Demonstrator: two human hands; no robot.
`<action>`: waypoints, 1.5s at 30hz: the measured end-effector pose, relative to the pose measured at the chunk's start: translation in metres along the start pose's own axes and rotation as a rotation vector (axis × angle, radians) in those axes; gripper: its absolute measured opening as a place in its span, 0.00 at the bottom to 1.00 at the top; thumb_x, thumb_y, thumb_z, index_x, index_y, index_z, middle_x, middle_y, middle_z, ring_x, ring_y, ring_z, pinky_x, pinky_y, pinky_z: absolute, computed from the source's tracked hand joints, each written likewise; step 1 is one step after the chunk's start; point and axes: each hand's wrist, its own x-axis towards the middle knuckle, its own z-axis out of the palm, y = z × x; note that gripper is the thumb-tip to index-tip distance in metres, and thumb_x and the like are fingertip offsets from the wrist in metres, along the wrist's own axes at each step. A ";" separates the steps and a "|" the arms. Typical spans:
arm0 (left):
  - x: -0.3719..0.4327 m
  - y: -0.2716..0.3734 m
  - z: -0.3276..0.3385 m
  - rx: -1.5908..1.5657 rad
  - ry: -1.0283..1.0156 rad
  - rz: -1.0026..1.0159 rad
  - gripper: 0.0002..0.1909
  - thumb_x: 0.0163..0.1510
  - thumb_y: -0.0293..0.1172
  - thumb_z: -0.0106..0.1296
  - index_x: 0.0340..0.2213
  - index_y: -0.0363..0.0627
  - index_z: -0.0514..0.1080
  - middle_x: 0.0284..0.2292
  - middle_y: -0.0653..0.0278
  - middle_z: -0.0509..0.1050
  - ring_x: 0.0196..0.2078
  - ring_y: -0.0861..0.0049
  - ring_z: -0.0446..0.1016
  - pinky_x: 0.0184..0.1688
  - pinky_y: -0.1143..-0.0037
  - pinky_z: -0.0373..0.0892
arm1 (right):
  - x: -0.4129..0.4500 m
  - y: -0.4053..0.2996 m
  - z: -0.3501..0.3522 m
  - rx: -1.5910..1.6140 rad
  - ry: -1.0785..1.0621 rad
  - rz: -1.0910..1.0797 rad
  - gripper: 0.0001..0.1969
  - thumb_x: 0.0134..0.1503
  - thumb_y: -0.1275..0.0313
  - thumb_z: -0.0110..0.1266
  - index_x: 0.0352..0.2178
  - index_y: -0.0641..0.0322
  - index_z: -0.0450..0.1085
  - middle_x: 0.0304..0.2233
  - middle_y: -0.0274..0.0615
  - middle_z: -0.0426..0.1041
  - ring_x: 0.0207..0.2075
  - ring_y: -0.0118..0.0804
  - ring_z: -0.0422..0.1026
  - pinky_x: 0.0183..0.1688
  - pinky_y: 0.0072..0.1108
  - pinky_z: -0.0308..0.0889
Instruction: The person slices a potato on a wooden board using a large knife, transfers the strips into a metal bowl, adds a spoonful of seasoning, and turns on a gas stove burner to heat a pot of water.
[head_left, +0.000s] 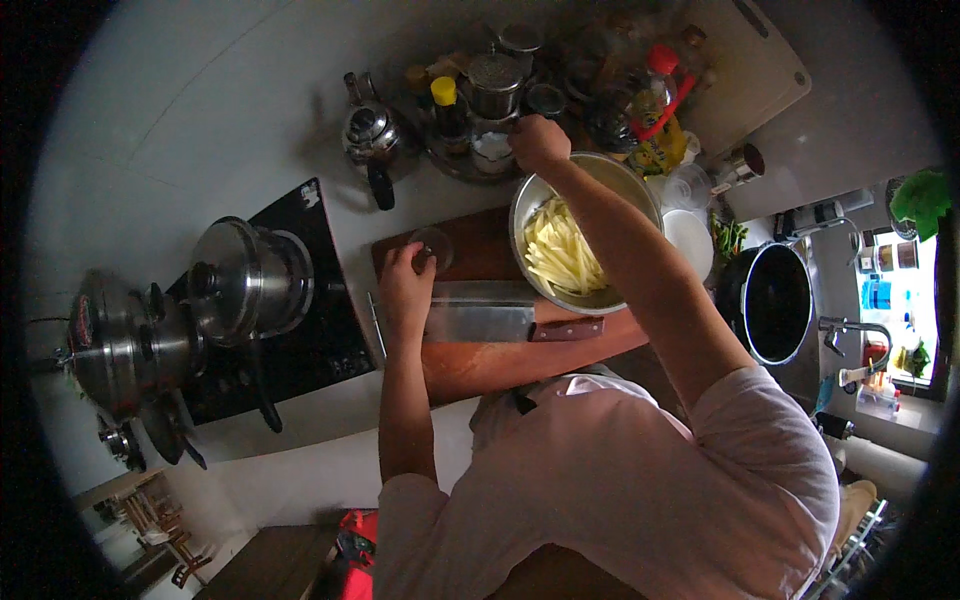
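My left hand (407, 281) pinches the dark knob of a round clear lid (441, 246), low over the wooden cutting board (480, 232). At the back, my right hand (540, 142) is closed beside a glass jar of white granules (493, 154); whatever its fingers may hold is hidden. Beneath my right forearm stands a steel bowl (626, 176) with pale yellow cut strips (559, 247) in it. A cleaver (480, 321) with a wooden handle lies flat on the board, between my left hand and the bowl.
Left of the board, a steel pot (240, 281) sits on a black cooktop (315, 330). A kettle (371, 131) and a yellow-capped bottle (450, 112) stand at the back. To the right are a white bowl (688, 244), a black pot (776, 304) and a faucet (862, 330).
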 end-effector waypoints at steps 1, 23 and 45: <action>0.000 0.003 -0.001 -0.009 -0.006 -0.013 0.14 0.47 0.33 0.54 0.36 0.42 0.71 0.37 0.54 0.70 0.40 0.57 0.69 0.43 0.67 0.66 | 0.000 0.001 0.002 -0.019 0.008 -0.029 0.13 0.44 0.64 0.50 0.32 0.51 0.74 0.31 0.45 0.75 0.35 0.47 0.73 0.39 0.33 0.68; -0.005 -0.021 0.007 -0.061 0.001 -0.047 0.14 0.47 0.33 0.54 0.37 0.42 0.71 0.36 0.55 0.71 0.41 0.58 0.69 0.43 0.68 0.66 | 0.031 0.022 -0.012 0.585 -0.414 -0.060 0.11 0.45 0.72 0.55 0.12 0.65 0.68 0.12 0.39 0.68 0.10 0.27 0.63 0.13 0.20 0.57; 0.017 -0.015 0.022 0.119 -0.066 0.140 0.14 0.46 0.30 0.55 0.37 0.44 0.72 0.36 0.59 0.71 0.33 0.66 0.72 0.36 0.69 0.68 | -0.158 0.129 -0.122 0.023 0.261 -0.480 0.06 0.50 0.70 0.51 0.27 0.61 0.70 0.21 0.42 0.72 0.20 0.44 0.70 0.25 0.27 0.65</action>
